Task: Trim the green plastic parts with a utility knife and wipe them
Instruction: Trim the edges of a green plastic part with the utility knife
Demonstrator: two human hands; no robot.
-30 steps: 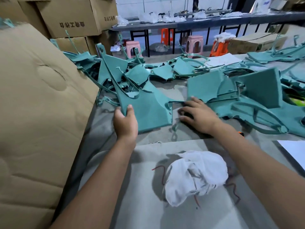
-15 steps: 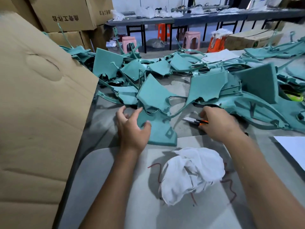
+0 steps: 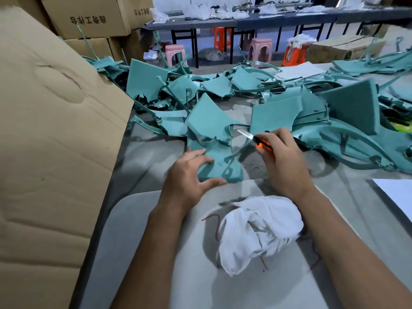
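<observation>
Stacked cardboard boxes point(image 3: 89, 16) sitting far left, printed characters showing. Long dark tables point(image 3: 245, 21) running along pale back wall point(image 3: 169, 2). Pink stools point(image 3: 259, 49) and orange stools point(image 3: 219, 37) standing on grey floor point(image 3: 211, 63) beneath.

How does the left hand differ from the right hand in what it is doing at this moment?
The left hand rests with spread fingers on the flat green plastic part, while the right hand curls round the orange utility knife. The left hand lies low on the grey table; the right hand is raised, blade pointing at the part's thin runner. Both are bare and close to the same part.
</observation>
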